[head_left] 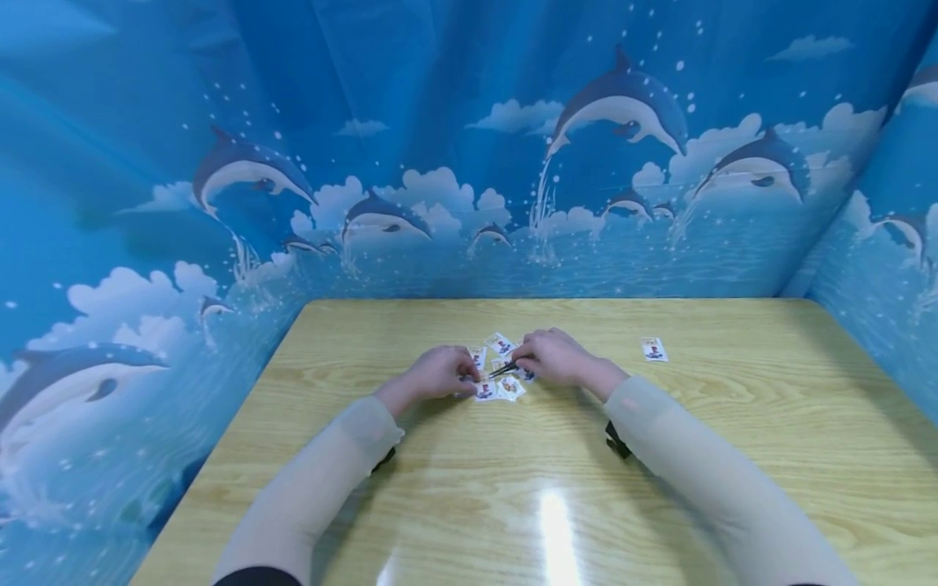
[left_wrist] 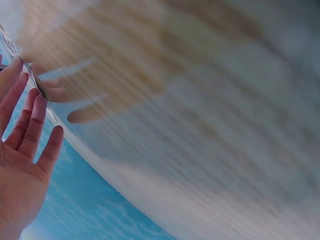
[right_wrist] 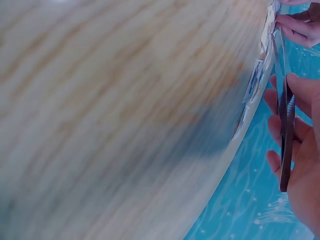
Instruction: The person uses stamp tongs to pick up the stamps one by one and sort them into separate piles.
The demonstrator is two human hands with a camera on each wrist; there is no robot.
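My right hand (head_left: 554, 356) pinches a pair of dark tweezers (head_left: 504, 369) between thumb and fingers, the tips pointing left and down at a cluster of small printed cards. In the right wrist view the tweezers (right_wrist: 286, 130) have two slim prongs, slightly apart at the tips. My left hand (head_left: 443, 372) is at the cluster's left side, fingertips touching the cards or the table there. Fairly straight fingers show on the left hand (left_wrist: 25, 165) in the left wrist view. One card (head_left: 510, 388) lies at the cluster's front, another card (head_left: 501, 343) at its back.
A single card (head_left: 655, 349) lies apart to the right on the wood-grain table (head_left: 469, 480). Behind the table and at its sides hangs a blue curtain (head_left: 440, 98) printed with dolphins. Light glares off the tabletop near the front.
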